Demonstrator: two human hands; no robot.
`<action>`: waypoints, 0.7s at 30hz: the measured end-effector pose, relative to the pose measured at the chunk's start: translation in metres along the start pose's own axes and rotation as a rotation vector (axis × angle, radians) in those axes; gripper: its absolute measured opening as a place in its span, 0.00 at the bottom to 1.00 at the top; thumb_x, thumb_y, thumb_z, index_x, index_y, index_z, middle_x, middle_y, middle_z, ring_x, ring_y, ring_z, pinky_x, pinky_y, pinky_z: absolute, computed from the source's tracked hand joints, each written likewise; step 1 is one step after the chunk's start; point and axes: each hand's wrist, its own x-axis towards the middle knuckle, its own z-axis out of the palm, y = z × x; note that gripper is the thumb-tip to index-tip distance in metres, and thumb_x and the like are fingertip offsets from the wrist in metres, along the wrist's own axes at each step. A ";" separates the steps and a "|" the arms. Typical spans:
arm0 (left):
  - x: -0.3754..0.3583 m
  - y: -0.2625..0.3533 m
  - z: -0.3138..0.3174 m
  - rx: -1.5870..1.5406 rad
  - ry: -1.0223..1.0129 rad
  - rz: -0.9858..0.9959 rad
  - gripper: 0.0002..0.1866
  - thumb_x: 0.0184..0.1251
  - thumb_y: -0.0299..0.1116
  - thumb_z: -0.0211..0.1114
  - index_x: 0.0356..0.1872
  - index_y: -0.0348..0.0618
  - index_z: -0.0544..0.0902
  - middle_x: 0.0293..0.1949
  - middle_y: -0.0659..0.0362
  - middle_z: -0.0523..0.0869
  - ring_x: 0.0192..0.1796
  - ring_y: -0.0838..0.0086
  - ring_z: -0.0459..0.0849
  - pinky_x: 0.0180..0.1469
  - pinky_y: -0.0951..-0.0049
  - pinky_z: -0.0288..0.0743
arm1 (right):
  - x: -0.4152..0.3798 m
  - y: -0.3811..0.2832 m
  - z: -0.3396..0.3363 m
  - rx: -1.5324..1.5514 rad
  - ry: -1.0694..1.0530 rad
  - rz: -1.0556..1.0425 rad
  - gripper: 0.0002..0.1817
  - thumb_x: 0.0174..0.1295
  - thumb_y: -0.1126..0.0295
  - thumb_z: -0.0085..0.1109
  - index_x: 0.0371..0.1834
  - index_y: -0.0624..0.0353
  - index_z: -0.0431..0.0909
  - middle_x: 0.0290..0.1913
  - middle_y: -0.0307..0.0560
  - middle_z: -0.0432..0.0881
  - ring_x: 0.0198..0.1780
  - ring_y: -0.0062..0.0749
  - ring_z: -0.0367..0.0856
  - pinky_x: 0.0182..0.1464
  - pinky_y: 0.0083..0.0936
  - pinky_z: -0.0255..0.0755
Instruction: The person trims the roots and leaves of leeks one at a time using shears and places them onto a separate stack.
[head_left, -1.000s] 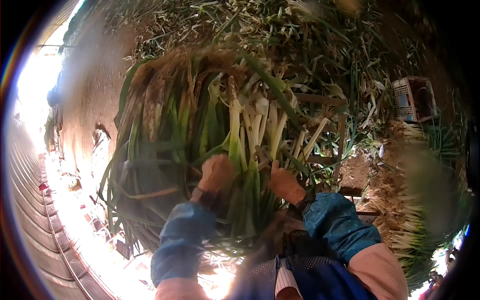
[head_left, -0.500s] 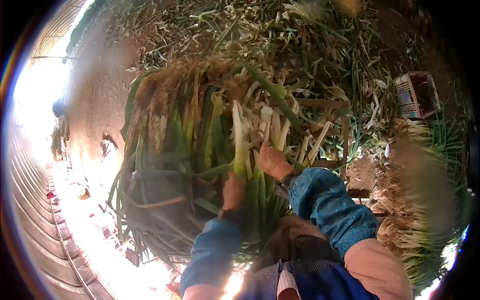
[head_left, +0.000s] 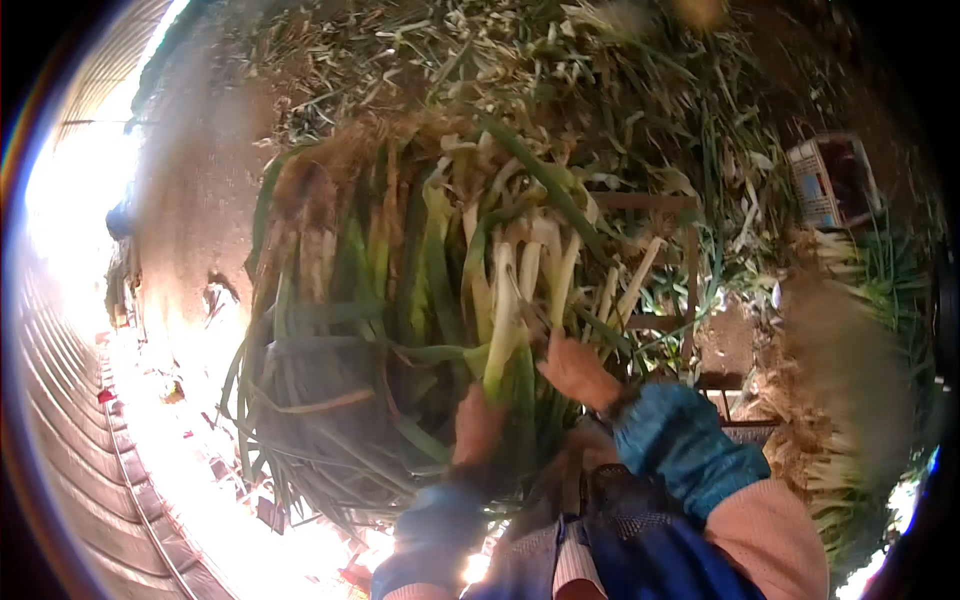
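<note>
My left hand [head_left: 478, 425] is wrapped round the green part of a large green onion [head_left: 503, 325], whose white end points away from me. Just to the right, my right hand [head_left: 580, 372] is closed, with its fingertips near the stalk. A small dark shape shows by those fingers, too blurred to name. Both hands are over a big pile of green onions [head_left: 350, 330], with brown roots at the far side and long leaves hanging towards me. Several pale, cleaned stalks [head_left: 560, 280] lie just beyond my right hand.
Stripped leaves and peelings [head_left: 600, 100] cover the ground ahead. A plastic crate [head_left: 812, 185] stands at the far right. Bundled green onions with roots [head_left: 840, 480] line the right side. A brown frame [head_left: 690, 270] stands right of the pile.
My right hand has drawn back towards me and to the right. My left hand has moved slightly right and nearer, with the held green onion now in front of the other stalks.
</note>
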 end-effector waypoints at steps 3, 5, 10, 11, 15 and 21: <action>0.047 0.018 -0.041 -0.218 0.150 0.167 0.18 0.52 0.38 0.64 0.39 0.37 0.71 0.32 0.42 0.81 0.38 0.46 0.79 0.37 0.53 0.72 | -0.044 -0.015 -0.023 0.127 -0.009 -0.020 0.31 0.54 0.59 0.56 0.52 0.73 0.58 0.34 0.68 0.77 0.38 0.61 0.76 0.38 0.48 0.70; 0.084 0.059 -0.071 -0.198 0.246 0.296 0.18 0.53 0.37 0.63 0.41 0.37 0.71 0.30 0.44 0.80 0.35 0.46 0.78 0.34 0.53 0.71 | -0.061 -0.017 -0.025 0.080 -0.065 0.019 0.33 0.54 0.58 0.56 0.54 0.71 0.57 0.36 0.69 0.76 0.40 0.62 0.75 0.39 0.49 0.70; 0.140 0.113 -0.074 0.037 0.829 0.631 0.22 0.54 0.36 0.61 0.51 0.44 0.71 0.28 0.52 0.79 0.28 0.54 0.77 0.27 0.58 0.68 | -0.053 -0.003 -0.025 0.066 -0.068 0.057 0.31 0.55 0.55 0.56 0.52 0.70 0.60 0.33 0.68 0.77 0.38 0.60 0.76 0.38 0.47 0.71; 0.147 0.098 -0.059 0.081 0.974 0.698 0.23 0.54 0.35 0.61 0.53 0.45 0.72 0.27 0.55 0.79 0.26 0.58 0.77 0.26 0.61 0.68 | -0.053 0.006 -0.023 0.028 -0.054 0.006 0.28 0.56 0.55 0.54 0.49 0.69 0.63 0.31 0.66 0.77 0.36 0.58 0.77 0.37 0.45 0.72; 0.100 0.001 -0.003 0.228 0.027 0.221 0.27 0.57 0.44 0.60 0.57 0.43 0.69 0.40 0.45 0.81 0.42 0.51 0.79 0.44 0.55 0.72 | -0.057 0.002 -0.026 -0.081 -0.083 0.084 0.37 0.53 0.57 0.59 0.57 0.75 0.56 0.34 0.67 0.78 0.38 0.61 0.76 0.41 0.47 0.70; 0.014 -0.069 0.029 0.062 -0.464 0.393 0.26 0.63 0.46 0.55 0.59 0.44 0.70 0.56 0.47 0.73 0.57 0.56 0.72 0.61 0.63 0.62 | -0.044 0.036 0.023 -0.195 0.030 -0.333 0.39 0.53 0.56 0.58 0.58 0.78 0.56 0.33 0.66 0.78 0.35 0.56 0.77 0.36 0.45 0.72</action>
